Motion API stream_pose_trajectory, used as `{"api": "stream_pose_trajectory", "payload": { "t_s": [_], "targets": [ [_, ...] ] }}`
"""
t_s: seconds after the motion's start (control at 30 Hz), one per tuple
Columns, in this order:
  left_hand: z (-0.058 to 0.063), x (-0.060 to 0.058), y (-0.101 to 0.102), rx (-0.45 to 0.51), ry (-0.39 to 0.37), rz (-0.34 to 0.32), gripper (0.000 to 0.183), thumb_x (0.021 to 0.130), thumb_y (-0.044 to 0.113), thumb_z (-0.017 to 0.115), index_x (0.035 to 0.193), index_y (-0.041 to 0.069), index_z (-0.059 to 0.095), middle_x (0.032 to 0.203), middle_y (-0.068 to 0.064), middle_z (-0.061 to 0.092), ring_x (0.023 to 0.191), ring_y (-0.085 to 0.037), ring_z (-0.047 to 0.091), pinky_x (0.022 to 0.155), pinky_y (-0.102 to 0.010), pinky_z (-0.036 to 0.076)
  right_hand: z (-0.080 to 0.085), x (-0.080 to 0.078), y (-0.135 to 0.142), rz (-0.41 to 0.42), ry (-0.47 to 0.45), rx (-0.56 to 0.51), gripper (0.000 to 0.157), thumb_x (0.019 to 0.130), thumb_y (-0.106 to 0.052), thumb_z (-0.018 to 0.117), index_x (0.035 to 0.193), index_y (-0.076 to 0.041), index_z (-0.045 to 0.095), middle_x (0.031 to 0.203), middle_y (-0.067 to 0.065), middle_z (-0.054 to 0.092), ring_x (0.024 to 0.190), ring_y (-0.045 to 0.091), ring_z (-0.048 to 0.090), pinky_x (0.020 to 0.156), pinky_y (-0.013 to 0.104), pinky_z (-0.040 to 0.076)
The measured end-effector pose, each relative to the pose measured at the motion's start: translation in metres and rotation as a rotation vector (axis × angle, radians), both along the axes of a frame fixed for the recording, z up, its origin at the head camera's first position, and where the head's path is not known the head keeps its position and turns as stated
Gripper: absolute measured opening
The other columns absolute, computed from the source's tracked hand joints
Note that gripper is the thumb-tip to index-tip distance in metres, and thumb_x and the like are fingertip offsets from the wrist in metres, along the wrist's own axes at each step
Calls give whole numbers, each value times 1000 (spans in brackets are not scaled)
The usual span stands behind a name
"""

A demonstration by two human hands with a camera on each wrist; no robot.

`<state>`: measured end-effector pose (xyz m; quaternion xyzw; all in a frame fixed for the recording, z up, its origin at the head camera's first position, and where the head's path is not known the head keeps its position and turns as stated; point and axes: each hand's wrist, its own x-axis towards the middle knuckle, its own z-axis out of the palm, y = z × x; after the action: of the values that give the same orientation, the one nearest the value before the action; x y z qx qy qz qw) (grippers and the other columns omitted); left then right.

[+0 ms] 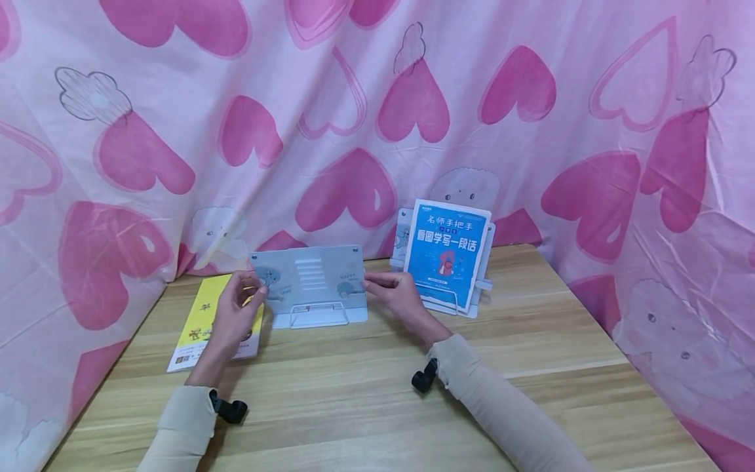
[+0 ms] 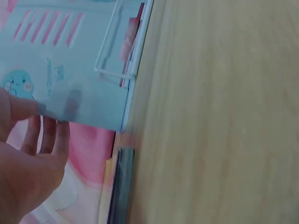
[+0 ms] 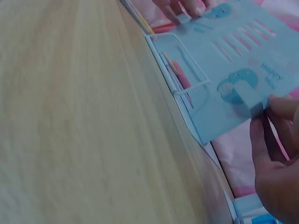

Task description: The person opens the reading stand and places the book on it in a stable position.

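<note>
Nearest: beige sleeves (image 1: 495, 400), with a black gadget (image 1: 230, 410) at each wrist, head view only. Left hand (image 1: 238, 308) pinches left edge of a pale blue bookstand (image 1: 336, 267); right hand (image 1: 398, 295) pinches right edge. Grip narrow on both. Stand is mid-table, panel raised, ledge at the bottom.

Left wrist view adds: thumb in front of panel, fingers at back of edge, pink showing through the slots (image 2: 49, 28). Right wrist view adds: a pale folded tab (image 3: 250, 99) at the right hand's fingertips, printed cartoon beside it, plus the wire bracket (image 3: 192, 57) seen close up. Head view alone gives full layout: yellow book (image 1: 203, 311) lying flat left of the stand, partly behind left hand; blue book (image 1: 445, 252) leaning on a second stand (image 1: 403, 226), right, just beyond right hand. Right wrist view catches only a corner of that.

Surface: light wood-grain table (image 1: 330, 393). Room: pink curtain (image 1: 354, 85) with hearts and cartoon faces, behind table and down both sides.
</note>
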<state>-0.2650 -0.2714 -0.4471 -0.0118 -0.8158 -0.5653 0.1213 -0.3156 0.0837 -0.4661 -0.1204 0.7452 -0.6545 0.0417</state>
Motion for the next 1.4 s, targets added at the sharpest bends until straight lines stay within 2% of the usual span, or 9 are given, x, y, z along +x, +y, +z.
{"api": "stream_pose_trajectory", "payload": {
  "t_s": [0.17, 0.27, 0.4, 0.47, 0.63, 0.67, 0.87, 1.03, 1.4],
  "targets": [
    [-3, 2, -6, 35, 7, -27, 27, 109, 12, 62, 133, 5, 52, 138, 1, 65, 131, -9, 60, 100, -9, 49, 0, -2, 3, 64, 12, 4, 25, 100, -36, 80, 123, -28, 83, 129, -6, 80, 126, 18, 71, 108, 41, 59],
    [-5, 2, -8, 49, 17, -40, 24, 106, 2, 61, 130, 5, 54, 133, 8, 68, 124, -4, 64, 95, -13, 52, 0, -2, 5, 93, 29, 8, 22, 100, -32, 80, 119, -23, 84, 126, -3, 81, 120, 20, 74, 103, 37, 61],
    [-6, 3, -9, 48, 4, -47, 23, 107, 6, 63, 130, 8, 58, 130, 13, 70, 121, -3, 65, 93, -14, 52, -3, -3, 6, 100, 46, 19, 22, 99, -32, 81, 118, -23, 84, 126, -3, 81, 116, 20, 75, 100, 34, 62],
    [-6, 3, -9, 42, -17, -50, 24, 107, 11, 65, 131, 9, 59, 129, 13, 70, 119, -3, 65, 83, -14, 53, -4, -3, 6, 101, 51, 22, 22, 99, -33, 81, 118, -23, 84, 126, -3, 81, 116, 20, 74, 99, 34, 62],
    [-9, 2, -11, 24, -67, -52, 32, 106, 23, 71, 134, 9, 61, 131, 13, 68, 118, -3, 62, 84, -11, 51, -4, -3, 6, 106, 52, 28, 23, 99, -34, 81, 120, -23, 84, 128, -3, 80, 117, 21, 73, 99, 33, 61],
    [-9, 2, -10, 27, -74, -48, 34, 106, 24, 71, 134, 9, 61, 131, 11, 68, 120, -4, 62, 92, -10, 50, -4, -3, 7, 108, 54, 33, 23, 99, -34, 81, 120, -23, 84, 128, -3, 80, 117, 21, 73, 99, 33, 61],
    [-12, 0, -10, 27, -130, 14, 40, 108, 33, 69, 141, 11, 60, 143, 0, 62, 126, -6, 58, 96, -7, 50, -1, -2, 7, 158, 65, 54, 23, 100, -32, 80, 121, -24, 83, 130, -2, 78, 119, 22, 72, 100, 35, 61],
    [-14, -1, -6, 68, -176, 72, 46, 107, 41, 69, 143, 14, 60, 149, -2, 57, 127, -9, 60, 96, -10, 55, 0, 0, 7, 186, 74, 72, 22, 101, -29, 80, 122, -23, 83, 127, -1, 78, 118, 22, 72, 101, 36, 61],
    [-10, 0, 7, 18, -131, 224, 40, 105, 41, 72, 136, 17, 68, 135, -2, 69, 116, -8, 64, 87, -7, 53, 0, 5, 2, 222, 113, 113, 20, 100, -26, 80, 119, -21, 84, 122, -1, 80, 114, 21, 73, 100, 34, 62]
  ]
}}
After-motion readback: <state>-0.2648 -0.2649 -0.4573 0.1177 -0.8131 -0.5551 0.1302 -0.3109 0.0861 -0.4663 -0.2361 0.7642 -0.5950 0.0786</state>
